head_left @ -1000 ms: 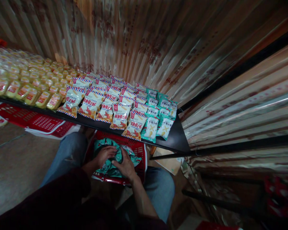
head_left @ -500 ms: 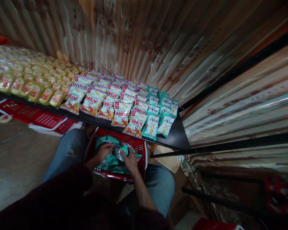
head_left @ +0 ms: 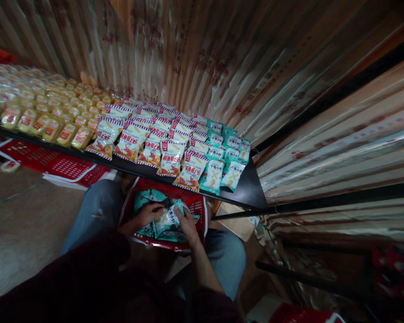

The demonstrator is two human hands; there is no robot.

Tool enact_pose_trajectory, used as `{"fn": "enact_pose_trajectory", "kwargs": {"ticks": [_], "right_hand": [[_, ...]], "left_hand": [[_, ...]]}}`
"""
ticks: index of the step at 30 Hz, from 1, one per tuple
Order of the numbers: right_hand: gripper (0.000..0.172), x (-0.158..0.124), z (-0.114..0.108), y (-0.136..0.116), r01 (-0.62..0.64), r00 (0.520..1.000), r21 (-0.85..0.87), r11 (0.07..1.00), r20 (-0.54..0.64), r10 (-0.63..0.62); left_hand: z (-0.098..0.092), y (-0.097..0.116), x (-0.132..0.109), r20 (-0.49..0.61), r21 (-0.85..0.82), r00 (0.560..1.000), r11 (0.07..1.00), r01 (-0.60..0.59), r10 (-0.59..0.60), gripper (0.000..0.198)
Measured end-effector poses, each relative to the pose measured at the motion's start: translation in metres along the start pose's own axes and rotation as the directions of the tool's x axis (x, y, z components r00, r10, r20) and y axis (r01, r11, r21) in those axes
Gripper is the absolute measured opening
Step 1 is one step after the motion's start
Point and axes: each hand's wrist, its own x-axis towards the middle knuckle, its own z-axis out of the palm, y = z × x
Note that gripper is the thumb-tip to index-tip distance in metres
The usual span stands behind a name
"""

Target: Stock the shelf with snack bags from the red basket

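Observation:
A teal-and-white snack bag [head_left: 169,219] lies between my hands over the red basket [head_left: 198,202], its printed front turned up. My right hand [head_left: 187,224] grips the bag's right edge, thumb on top. On the other side, my left hand [head_left: 149,214] has its fingers closed at the bag's upper left edge. More teal bags [head_left: 150,196] fill the basket beneath and around it. The basket sits between my knees, just below the shelf edge.
A black shelf [head_left: 245,188] runs across in front of me. On it stand rows of white snack bags [head_left: 132,140], teal bags [head_left: 211,174] at the right and yellow packaged cakes [head_left: 66,133] at the left. Another red basket [head_left: 54,162] is under the shelf. Black bars flank the right.
The teal bag between my hands has turned from a tilted, crumpled view to lying face up and spread. My left hand has shifted slightly right, towards it.

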Motion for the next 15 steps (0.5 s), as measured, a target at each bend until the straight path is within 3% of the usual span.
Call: {"fn": "enact_pose_trajectory", "kwargs": {"ticks": [4,11,15], "right_hand": [[0.055,0.002,-0.001,0.000,-0.014,1.000,-0.011,1.000,0.019,0.014],[0.048,0.007,0.000,0.004,0.082,0.997,-0.083,0.993,-0.010,-0.083],[0.043,0.009,0.000,0.006,0.125,0.990,-0.184,0.975,-0.042,-0.135]], "left_hand": [[-0.001,0.002,-0.004,0.100,-0.031,0.994,0.998,0.045,-0.042,0.050],[-0.007,0.008,-0.017,0.291,-0.079,0.949,0.985,0.151,-0.122,0.055],[-0.007,0.005,-0.017,0.322,-0.087,0.935,0.979,0.184,-0.147,0.052]]}}
